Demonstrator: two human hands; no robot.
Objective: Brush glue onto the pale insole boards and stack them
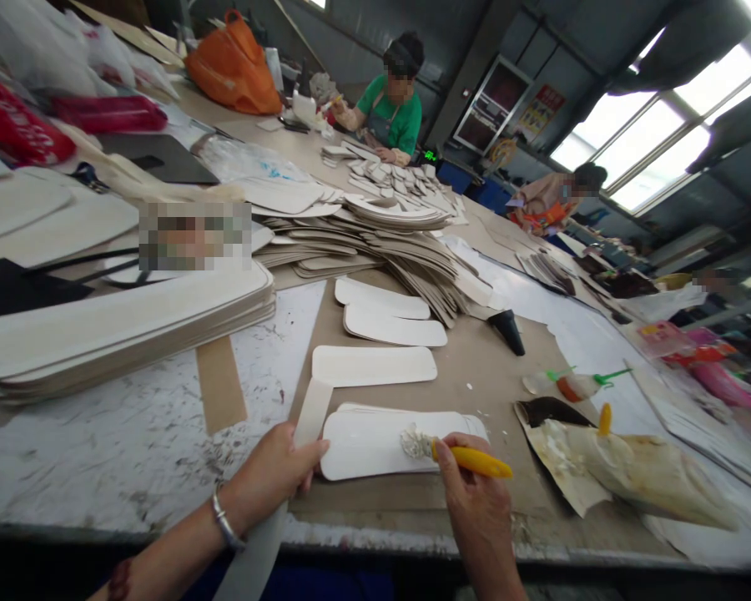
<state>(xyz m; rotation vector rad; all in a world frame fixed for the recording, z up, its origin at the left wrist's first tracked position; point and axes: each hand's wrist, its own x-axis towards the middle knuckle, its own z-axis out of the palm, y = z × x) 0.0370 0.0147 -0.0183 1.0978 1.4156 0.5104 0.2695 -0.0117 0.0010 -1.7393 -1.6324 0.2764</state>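
My right hand [469, 492] is closed round a yellow-handled brush [456, 455] whose white, glue-caked bristles rest on the top piece of a small stack of pale flat pieces [375, 438] near the table's front edge. My left hand [275, 476] lies at the left end of that stack, its fingers pressed down on the piece and on a long pale strip [309, 413] beside it. A silver bracelet sits on my left wrist.
Three single pale pieces [375, 363] lie spread behind the stack. Big piles of cut pieces [118, 325] fill the left and middle. A glue-smeared bag with another yellow brush [632, 467] lies at right, a black nozzle [506, 327] behind. Two people work further along the table.
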